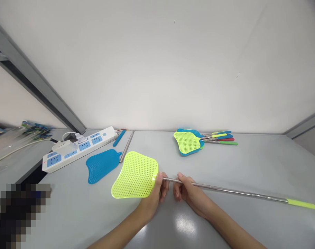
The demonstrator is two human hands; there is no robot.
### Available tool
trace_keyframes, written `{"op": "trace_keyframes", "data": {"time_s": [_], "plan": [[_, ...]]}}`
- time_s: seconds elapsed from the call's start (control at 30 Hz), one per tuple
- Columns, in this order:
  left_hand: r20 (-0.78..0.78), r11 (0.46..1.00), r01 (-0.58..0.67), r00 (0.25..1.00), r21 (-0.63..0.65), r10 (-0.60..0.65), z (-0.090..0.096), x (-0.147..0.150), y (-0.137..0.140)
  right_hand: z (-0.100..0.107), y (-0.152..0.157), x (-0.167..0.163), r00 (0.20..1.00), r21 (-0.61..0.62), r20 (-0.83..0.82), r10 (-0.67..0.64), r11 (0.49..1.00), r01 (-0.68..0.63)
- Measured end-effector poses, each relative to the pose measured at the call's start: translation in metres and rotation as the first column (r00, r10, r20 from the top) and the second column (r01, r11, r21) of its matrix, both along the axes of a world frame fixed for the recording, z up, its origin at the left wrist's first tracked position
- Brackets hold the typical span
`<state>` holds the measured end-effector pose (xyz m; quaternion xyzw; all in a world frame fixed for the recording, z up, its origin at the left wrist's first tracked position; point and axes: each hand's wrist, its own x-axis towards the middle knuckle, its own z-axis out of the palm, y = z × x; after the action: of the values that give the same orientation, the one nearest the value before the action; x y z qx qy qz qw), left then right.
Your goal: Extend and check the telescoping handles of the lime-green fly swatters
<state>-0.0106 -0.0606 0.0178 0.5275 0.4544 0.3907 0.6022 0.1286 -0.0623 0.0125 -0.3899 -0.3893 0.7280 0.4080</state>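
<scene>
A yellow-green fly swatter (136, 174) is held level above the grey table, its telescopic metal rod drawn out to the right and ending in a yellow grip. My left hand (158, 190) is closed at the neck, where the perforated head joins the rod, thumb on top. Farther along the rod, my right hand (185, 188) pinches it between thumb and curled fingers. Left of the held head lies a loose blue swatter head (102, 165), beside a bare metal rod (126, 147) and a blue grip piece (119, 138).
A pile of swatters (190, 141) with yellow and blue heads and mixed-colour grips lies by the back wall. A white power strip (82, 148) with plugs and cables stands at the left. Beyond the frame post (40, 76) are plastic-wrapped packages (35, 129). A pixelated patch covers the lower left.
</scene>
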Motion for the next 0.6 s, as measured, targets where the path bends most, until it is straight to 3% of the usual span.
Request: {"op": "trace_keyframes", "data": {"time_s": [0.13,0.27,0.6], "plan": [[-0.009,1.000,-0.002,1.000,-0.005,0.002,-0.004,0.000,0.000,-0.001,0.001,0.002,1.000,-0.031,0.001,0.015,0.999,-0.015],[0.026,0.995,-0.097,0.995,0.003,0.097,-0.004,0.002,0.000,0.002,0.004,0.007,0.997,-0.140,-0.072,0.025,0.990,-0.035],[0.195,0.920,-0.385,0.900,-0.066,0.391,-0.002,-0.004,0.011,0.005,0.013,0.020,0.966,-0.217,-0.154,-0.206,0.961,0.170]]}}
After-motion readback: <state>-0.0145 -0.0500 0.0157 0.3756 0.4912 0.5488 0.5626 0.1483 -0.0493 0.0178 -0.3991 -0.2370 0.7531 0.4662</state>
